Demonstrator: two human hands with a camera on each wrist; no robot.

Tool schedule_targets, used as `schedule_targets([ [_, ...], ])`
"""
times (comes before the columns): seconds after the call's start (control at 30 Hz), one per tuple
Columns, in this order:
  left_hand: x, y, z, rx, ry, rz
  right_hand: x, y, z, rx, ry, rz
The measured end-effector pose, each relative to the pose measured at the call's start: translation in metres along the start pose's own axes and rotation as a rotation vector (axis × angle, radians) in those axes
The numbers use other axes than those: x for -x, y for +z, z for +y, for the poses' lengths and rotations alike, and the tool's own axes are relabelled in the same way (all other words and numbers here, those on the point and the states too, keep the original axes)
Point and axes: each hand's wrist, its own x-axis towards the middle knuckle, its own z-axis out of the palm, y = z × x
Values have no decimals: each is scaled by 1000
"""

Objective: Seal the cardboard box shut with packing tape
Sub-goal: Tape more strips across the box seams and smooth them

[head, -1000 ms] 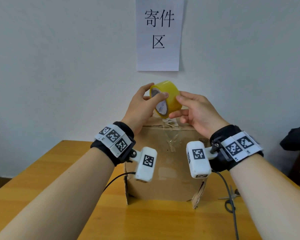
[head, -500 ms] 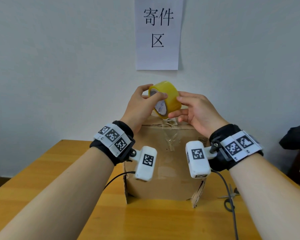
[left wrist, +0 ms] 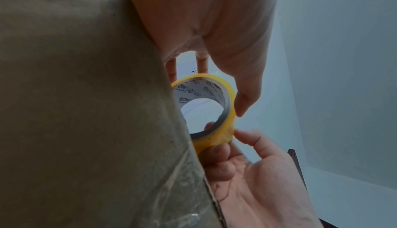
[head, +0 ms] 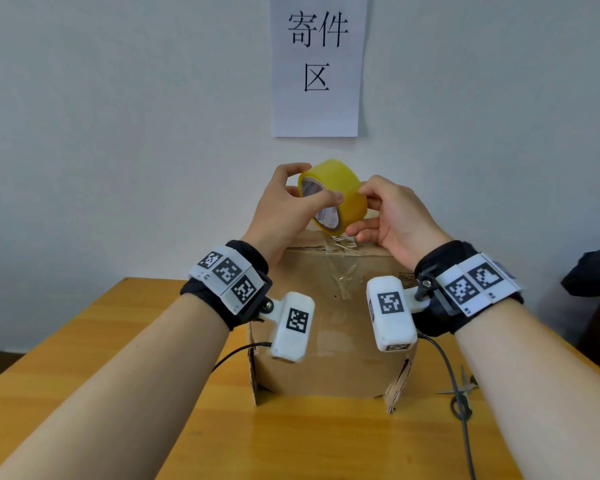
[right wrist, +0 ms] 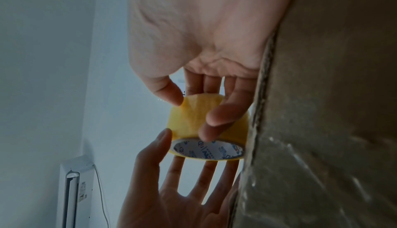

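Though beside box [head: 329, 327], scissors [head: 463, 393] apart.

Box [head: 329, 327] fills table [head: 125, 344] centre; scissors [head: 463, 389] lie right of it

- paper sign [head: 315, 64] on wall: black characters 寄件区
- tape roll [left wrist: 204, 94] inner core: blue "CCTV" print, repeated
- cardboard box [head: 329, 323]: dark print near right edge, unreadable

a glossy yellow plastic tape roll [head: 333, 195] with a printed paper core, a matt brown cardboard box [head: 326, 327] patched with shiny crinkled clear tape, on a smooth varnished wooden table [head: 118, 341].
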Motion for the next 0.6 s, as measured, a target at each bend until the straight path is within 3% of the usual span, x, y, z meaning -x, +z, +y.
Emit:
schedule_targets([
  [0.6, -2, 2, 1, 2, -40, 16, 0, -3, 1, -36, -17, -16],
])
